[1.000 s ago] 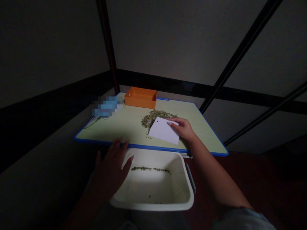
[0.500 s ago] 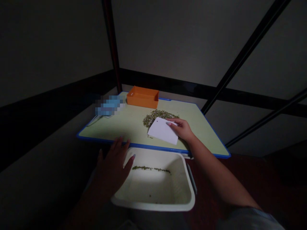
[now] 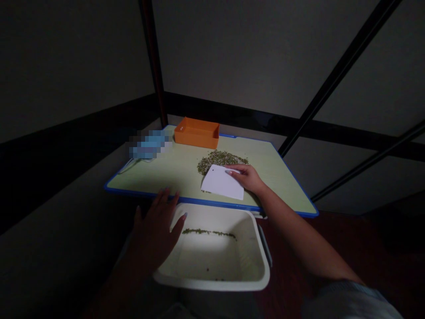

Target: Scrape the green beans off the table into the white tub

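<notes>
My right hand point(image 3: 248, 178) grips a flat white scraper point(image 3: 223, 182) with a small hole near one corner. It stands tilted on the tabletop, on the near side of a spread of small green and pale grains point(image 3: 219, 157); a few grains show at its lower left edge. My left hand point(image 3: 159, 228) lies on the left rim of a white plastic tub point(image 3: 212, 285), fingers spread, with the fingertips by the table's blue edge. Inside the tub, a thin line of green grains point(image 3: 209, 232) runs along the far side of the bottom.
An orange open box point(image 3: 196, 134) stands at the back of the pale green table point(image 3: 159, 177). A blurred-out blue item point(image 3: 149, 145) lies at the left, with a pale cord beside it. Panelled walls close in behind and on the left.
The scraper in my right hand has shifted slightly left, and its tilt has changed a little. My left hand and the tub stay as they were.
</notes>
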{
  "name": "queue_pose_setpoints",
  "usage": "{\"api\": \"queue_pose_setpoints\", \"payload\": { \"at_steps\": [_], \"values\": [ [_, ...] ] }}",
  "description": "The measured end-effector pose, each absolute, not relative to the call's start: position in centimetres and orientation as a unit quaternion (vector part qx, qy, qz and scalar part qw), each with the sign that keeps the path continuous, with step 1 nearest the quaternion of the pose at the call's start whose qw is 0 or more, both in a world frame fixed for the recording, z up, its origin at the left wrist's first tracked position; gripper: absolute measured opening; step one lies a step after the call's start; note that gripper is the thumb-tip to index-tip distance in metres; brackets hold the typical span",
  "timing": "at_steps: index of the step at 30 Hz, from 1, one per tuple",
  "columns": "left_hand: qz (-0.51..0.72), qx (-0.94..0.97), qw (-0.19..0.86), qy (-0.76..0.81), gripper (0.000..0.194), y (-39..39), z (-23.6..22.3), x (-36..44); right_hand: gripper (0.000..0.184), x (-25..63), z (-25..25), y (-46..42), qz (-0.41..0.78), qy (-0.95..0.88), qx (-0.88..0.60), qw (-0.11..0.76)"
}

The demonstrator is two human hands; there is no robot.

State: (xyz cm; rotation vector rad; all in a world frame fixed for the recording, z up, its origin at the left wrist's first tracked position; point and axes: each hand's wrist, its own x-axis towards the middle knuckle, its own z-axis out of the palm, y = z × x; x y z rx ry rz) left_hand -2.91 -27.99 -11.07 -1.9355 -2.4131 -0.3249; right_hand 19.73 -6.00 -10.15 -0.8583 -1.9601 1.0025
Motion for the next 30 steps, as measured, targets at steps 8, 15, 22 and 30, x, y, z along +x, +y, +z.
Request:
{"api": "queue_pose_setpoints", "payload": {
  "at_steps": [8,15,22,30],
  "values": [
    [-0.093,-0.620,0.010,-0.779,0.056,-27.98,-10.85,-2.84,0.038,19.70,-10.03,-6.11,0.392,-0.785,-0.317,0.361],
    [-0.086,-0.617,0.003,-0.782,0.056,-27.87,-10.80,-2.89,0.040,19.75,-10.07,-6.19,0.402,-0.786,-0.317,0.345],
    [-0.089,-0.617,-0.005,-0.782,0.057,-27.75,-10.56,-2.73,0.037,19.76,-9.63,-6.52,0.402,-0.799,-0.295,0.336],
    [-0.097,-0.620,0.009,-0.779,0.057,-27.96,-10.96,-2.99,0.039,19.96,-9.72,-6.50,0.423,-0.785,-0.299,0.340]
  ]
}}
